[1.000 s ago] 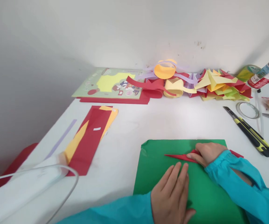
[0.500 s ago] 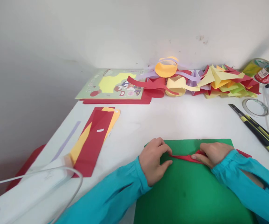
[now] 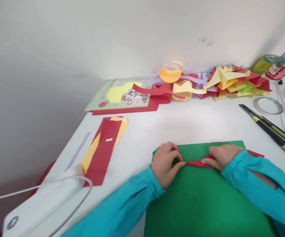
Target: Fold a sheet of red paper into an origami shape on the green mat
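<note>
A narrow folded red paper strip [image 3: 194, 163] lies across the upper part of a green sheet [image 3: 196, 200]. At its left tip, my left hand [image 3: 169, 162] pinches the strip between thumb and fingertips. My right hand [image 3: 223, 157] grips it farther right, thumb on the near side, and covers part of it. Red paper also shows past the right wrist, beyond the green sheet's edge. Both forearms wear blue sleeves.
Red and orange paper pieces [image 3: 104, 148] lie left, near a white device [image 3: 48, 200] with a cable. Looped and folded paper shapes [image 3: 233, 82] line the wall beside a printed pad [image 3: 119, 95]. At right are a utility knife [image 3: 270, 128], tape roll [image 3: 268, 106] and spray can [image 3: 284, 64].
My left thumb and fingertips have come together on the strip's left tip; before, they were apart around it. My right hand keeps its grip. The camera view has shifted and tilted slightly.
</note>
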A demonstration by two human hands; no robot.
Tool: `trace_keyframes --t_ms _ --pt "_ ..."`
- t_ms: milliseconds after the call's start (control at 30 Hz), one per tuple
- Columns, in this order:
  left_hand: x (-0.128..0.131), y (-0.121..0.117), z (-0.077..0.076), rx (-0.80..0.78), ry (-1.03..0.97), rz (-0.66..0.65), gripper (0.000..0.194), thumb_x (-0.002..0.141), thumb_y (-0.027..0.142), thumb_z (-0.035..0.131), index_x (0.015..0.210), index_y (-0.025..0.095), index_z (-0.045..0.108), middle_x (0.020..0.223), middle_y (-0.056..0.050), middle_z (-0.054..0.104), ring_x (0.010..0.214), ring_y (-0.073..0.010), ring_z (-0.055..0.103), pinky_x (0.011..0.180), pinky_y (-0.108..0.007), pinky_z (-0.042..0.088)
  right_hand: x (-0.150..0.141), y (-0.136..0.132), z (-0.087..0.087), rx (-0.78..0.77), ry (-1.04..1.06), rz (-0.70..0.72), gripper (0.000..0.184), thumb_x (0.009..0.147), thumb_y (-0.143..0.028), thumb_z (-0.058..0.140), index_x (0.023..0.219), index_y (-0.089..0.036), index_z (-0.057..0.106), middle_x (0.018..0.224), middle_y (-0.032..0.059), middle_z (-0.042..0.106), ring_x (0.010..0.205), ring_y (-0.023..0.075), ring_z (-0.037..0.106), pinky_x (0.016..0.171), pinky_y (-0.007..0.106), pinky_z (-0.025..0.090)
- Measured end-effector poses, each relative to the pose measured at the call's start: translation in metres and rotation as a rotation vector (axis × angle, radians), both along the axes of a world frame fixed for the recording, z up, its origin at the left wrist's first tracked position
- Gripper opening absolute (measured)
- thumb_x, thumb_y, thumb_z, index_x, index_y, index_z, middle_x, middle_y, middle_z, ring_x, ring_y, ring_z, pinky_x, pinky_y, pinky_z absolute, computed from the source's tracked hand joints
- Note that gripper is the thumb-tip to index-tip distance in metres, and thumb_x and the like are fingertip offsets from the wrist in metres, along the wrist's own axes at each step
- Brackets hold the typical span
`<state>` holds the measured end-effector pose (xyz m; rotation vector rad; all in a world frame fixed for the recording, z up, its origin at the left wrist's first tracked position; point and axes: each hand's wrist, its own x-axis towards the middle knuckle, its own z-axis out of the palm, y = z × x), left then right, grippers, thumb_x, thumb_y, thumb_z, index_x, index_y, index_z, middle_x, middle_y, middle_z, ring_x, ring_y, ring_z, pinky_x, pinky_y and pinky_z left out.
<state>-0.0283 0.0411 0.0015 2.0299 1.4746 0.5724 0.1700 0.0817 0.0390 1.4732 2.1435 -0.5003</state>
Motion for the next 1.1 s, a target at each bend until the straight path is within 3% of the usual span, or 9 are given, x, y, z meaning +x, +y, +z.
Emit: trace_keyframes --t_ms 200,400,700,833,1000,1100 --pt "-0.005 0.001 -0.002 -0.032 -0.015 -0.033 0.009 0.078 0.021 0.051 0.071 0.018 0.055 0.093 -0.004 0.048 0.087 -0.0192 0.045 0.079 -0.039 0.039 -0.002 -0.002 0.002 0.039 -0.011 -0.002 0.039 0.084 -0.051 0.042 0.085 -0.019 0.064 0.085 0.0115 0.069 0.079 0.0302 0.063 0.058 0.035 0.041" --pt "-0.006 0.000 -0.004 -0.031 -0.001 -0.039 0.010 0.079 0.022 0.051 0.071 0.018 0.054 0.095 -0.005 0.048 0.087 -0.0193 0.045 0.078 -0.038 0.039 -0.005 0.001 0.010 -0.069 -0.042 -0.013 0.040 0.085 -0.050 0.039 0.089 -0.019 0.062 0.091 0.0113 0.068 0.085 0.0304 0.063 0.063 0.036 0.042" --pt "-0.010 0.012 0.000 -0.017 0.073 -0.144 0.013 0.077 0.026 0.057 0.067 0.018 0.059 0.097 -0.004 0.050 0.086 -0.0194 0.044 0.075 -0.037 0.037 -0.006 -0.002 0.007 0.011 -0.041 0.031 0.036 0.086 -0.046 0.041 0.087 -0.018 0.063 0.089 0.0108 0.069 0.081 0.0274 0.064 0.066 0.036 0.043" --pt "-0.014 0.017 0.003 -0.013 0.144 -0.154 0.015 0.075 0.032 0.060 0.066 0.020 0.062 0.097 -0.003 0.053 0.086 -0.0201 0.046 0.075 -0.040 0.034 -0.006 -0.001 0.009 -0.016 -0.050 0.022 0.038 0.086 -0.047 0.040 0.089 -0.017 0.063 0.091 0.0115 0.069 0.083 0.0290 0.064 0.064 0.036 0.043" --pt "-0.023 0.015 0.004 0.030 0.109 -0.128 0.031 0.084 0.034 0.046 0.062 0.021 0.063 0.099 -0.004 0.053 0.089 -0.0201 0.047 0.079 -0.041 0.034 -0.006 0.001 0.010 -0.065 -0.055 0.004 0.039 0.086 -0.049 0.038 0.092 -0.018 0.062 0.096 0.0112 0.067 0.088 0.0289 0.062 0.068 0.037 0.043" --pt "-0.022 0.010 0.002 0.058 0.082 -0.096 0.021 0.080 0.034 0.051 0.069 0.021 0.063 0.104 -0.005 0.052 0.095 -0.0225 0.046 0.084 -0.044 0.033 -0.006 0.002 0.011 -0.084 -0.061 -0.002 0.040 0.086 -0.049 0.038 0.094 -0.018 0.061 0.096 0.0114 0.067 0.090 0.0290 0.062 0.069 0.037 0.043"
